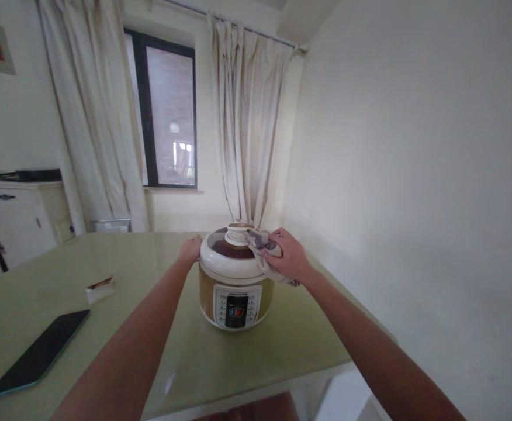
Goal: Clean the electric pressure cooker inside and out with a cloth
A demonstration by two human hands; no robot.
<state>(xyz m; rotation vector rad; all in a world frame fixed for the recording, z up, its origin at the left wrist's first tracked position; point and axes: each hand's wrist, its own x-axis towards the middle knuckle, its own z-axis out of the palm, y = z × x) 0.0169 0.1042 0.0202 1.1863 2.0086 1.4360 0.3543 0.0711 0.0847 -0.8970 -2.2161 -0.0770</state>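
An electric pressure cooker [234,268] with a white and dark brown lid and a front button panel stands upright on the green tabletop [297,339]. My left hand [190,250] is closed against the left side of its lid rim, steadying contact there; the fingertips are partly hidden. In my right hand [289,254] is a bunched grey-white cloth [265,251], pressed on the right part of the lid beside the white top knob [237,233]. The cloth's loose end hangs down over the cooker's right side.
On the left of the table lie a dark flat tablet-like slab [41,352] and a small white packet [100,290]. A white wall [414,175] runs along the right. Behind are curtains [256,117], a window [170,111] and a white cabinet [17,216].
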